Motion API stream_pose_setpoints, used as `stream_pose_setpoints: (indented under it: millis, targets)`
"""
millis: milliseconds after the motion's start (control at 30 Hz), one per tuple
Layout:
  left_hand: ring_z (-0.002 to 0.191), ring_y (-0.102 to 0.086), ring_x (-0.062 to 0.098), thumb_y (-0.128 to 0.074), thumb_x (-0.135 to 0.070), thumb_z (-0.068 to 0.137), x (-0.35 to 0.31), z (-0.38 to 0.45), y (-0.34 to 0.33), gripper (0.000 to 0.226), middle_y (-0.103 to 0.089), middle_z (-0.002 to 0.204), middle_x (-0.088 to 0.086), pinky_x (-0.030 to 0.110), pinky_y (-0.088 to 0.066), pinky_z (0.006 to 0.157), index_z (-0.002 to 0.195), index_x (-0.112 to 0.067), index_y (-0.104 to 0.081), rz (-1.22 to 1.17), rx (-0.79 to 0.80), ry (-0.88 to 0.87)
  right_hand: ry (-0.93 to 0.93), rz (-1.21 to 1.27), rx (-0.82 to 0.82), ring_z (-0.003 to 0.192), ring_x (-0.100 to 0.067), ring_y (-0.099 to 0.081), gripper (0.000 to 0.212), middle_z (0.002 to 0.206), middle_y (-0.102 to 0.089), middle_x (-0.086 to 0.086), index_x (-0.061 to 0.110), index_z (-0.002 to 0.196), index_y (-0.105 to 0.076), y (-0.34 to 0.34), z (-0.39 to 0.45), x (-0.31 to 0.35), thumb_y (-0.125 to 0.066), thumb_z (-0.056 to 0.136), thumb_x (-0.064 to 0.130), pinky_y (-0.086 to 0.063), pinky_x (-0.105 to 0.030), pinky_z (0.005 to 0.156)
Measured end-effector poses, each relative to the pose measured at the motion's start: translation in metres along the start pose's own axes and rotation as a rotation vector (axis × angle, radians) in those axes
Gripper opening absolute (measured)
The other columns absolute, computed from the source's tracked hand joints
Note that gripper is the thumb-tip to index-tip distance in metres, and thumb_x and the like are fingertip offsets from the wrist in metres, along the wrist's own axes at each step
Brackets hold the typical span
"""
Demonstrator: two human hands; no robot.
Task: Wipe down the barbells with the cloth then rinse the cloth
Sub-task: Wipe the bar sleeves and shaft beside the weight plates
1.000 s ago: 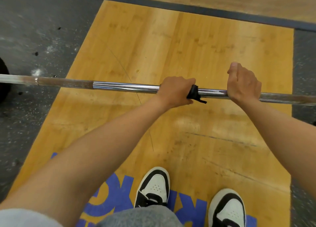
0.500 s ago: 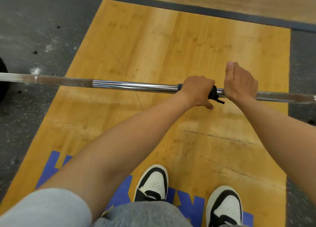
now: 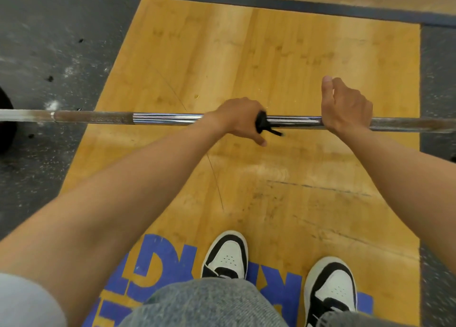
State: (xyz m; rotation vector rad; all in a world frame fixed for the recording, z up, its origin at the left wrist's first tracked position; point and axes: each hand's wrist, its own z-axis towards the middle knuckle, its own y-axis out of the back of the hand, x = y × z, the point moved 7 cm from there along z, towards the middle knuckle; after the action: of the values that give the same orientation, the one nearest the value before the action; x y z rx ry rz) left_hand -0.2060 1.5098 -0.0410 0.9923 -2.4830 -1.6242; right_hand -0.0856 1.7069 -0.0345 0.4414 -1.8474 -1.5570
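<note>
The left hand [image 3: 240, 119] is wrapped around the barbell shaft [image 3: 167, 119] with the black cloth [image 3: 262, 125] bunched inside its grip, while the right hand [image 3: 346, 109] steadies the bar just beside it, fingers curled over and thumb raised. Wiping well likely means keeping the cloth squeezed fully around the steel and making long strokes out toward the dull, rusty-looking knurling [image 3: 93, 117]. Compared with half a second ago, the left hand has slid back leftward, opening a gap of bare chrome between the hands.

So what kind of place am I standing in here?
Most likely a gym's weightlifting area. A long steel barbell runs across a wooden lifting platform with blue lettering, edged by speckled black rubber flooring. A dark weight plate shows at the far left.
</note>
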Motion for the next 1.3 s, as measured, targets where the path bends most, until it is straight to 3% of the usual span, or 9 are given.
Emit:
stream_pose_setpoints:
  millis: [100,267,333,467,567,900,1033,1133,1300]
  targets:
    - [0.083,-0.062,0.020,-0.083,-0.068,0.069,-0.061,0.036,-0.005,0.052,-0.061,0.083,-0.010,0.031,-0.041,0.060,0.092,-0.030,-0.057,-0.027,-0.042,-0.103,0.018,0.038,0.043,0.085,-0.035,-0.050,0.059,0.092,-0.059,-0.013,0.013,0.112,-0.052,-0.005,0.001,0.002,-0.009,0.108,0.053,-0.034,-0.045,0.079]
    - [0.083,-0.064,0.021,-0.080,-0.067,0.073,-0.076,0.054,-0.009,0.054,-0.066,0.088,-0.007,0.032,-0.042,0.059,0.104,-0.026,-0.066,0.046,-0.120,-0.124,0.102,0.349,0.365,0.106,-0.031,-0.054,0.059,0.113,-0.060,-0.012,0.022,0.128,-0.049,0.000,0.012,-0.012,-0.008,0.104,0.058,-0.042,-0.044,0.089]
    - [0.080,-0.063,0.020,-0.080,-0.067,0.074,-0.075,0.054,-0.010,0.050,-0.065,0.085,-0.007,0.031,-0.042,0.058,0.099,-0.027,-0.065,0.067,-0.136,-0.133,0.139,0.221,0.322,0.106,-0.033,-0.051,0.066,0.114,-0.058,-0.013,0.018,0.129,-0.048,0.017,0.026,-0.039,-0.006,0.100,0.060,-0.043,-0.049,0.092]
    - [0.080,-0.062,0.019,-0.080,-0.065,0.074,-0.078,0.054,-0.011,0.042,-0.060,0.079,-0.012,0.031,-0.041,0.058,0.089,-0.032,-0.057,0.032,-0.121,-0.126,0.144,-0.081,0.236,0.093,-0.034,-0.049,0.067,0.107,-0.057,-0.011,0.017,0.121,-0.049,0.023,0.025,-0.089,-0.001,0.099,0.060,-0.040,-0.047,0.078]
    - [0.077,-0.062,0.019,-0.081,-0.066,0.072,-0.078,0.056,-0.013,0.043,-0.060,0.075,-0.013,0.030,-0.039,0.057,0.079,-0.034,-0.053,0.013,-0.092,-0.100,0.190,-0.110,0.138,0.084,-0.031,-0.044,0.055,0.094,-0.051,-0.007,0.023,0.108,-0.048,0.019,0.023,-0.090,-0.006,0.101,0.057,-0.033,-0.043,0.071]
    - [0.076,-0.064,0.019,-0.083,-0.067,0.071,-0.183,0.121,-0.023,0.050,-0.061,0.077,-0.007,0.030,-0.040,0.055,0.087,-0.026,-0.058,-0.044,-0.034,-0.158,0.154,-0.126,0.185,0.093,-0.031,-0.043,0.052,0.100,-0.048,-0.005,0.018,0.122,-0.051,0.016,0.031,-0.097,-0.012,0.108,0.051,-0.035,-0.048,0.078]
    - [0.078,-0.063,0.020,-0.083,-0.068,0.069,-0.152,0.105,-0.020,0.059,-0.061,0.080,-0.006,0.030,-0.040,0.056,0.100,-0.021,-0.063,0.006,-0.031,-0.107,0.144,-0.119,0.240,0.092,-0.030,-0.044,0.046,0.098,-0.051,-0.006,0.022,0.110,-0.047,0.016,0.030,-0.094,-0.012,0.108,0.053,-0.034,-0.045,0.077]
    - [0.080,-0.064,0.020,-0.082,-0.071,0.068,-0.093,0.074,-0.017,0.054,-0.066,0.083,-0.006,0.030,-0.041,0.057,0.092,-0.027,-0.062,0.017,-0.028,-0.036,0.156,-0.146,0.243,0.090,-0.031,-0.046,0.036,0.095,-0.050,-0.005,0.027,0.103,-0.038,0.018,0.028,-0.095,-0.012,0.107,0.052,-0.034,-0.044,0.075]
    - [0.070,-0.058,0.013,-0.076,-0.082,0.063,-0.005,0.011,-0.006,0.060,-0.060,0.075,-0.011,0.030,-0.034,0.054,0.083,-0.030,-0.054,0.031,-0.092,0.073,0.160,-0.148,0.226,0.086,-0.031,-0.047,0.043,0.091,-0.051,-0.005,0.027,0.099,-0.039,0.019,0.024,-0.095,-0.010,0.104,0.058,-0.036,-0.044,0.073]
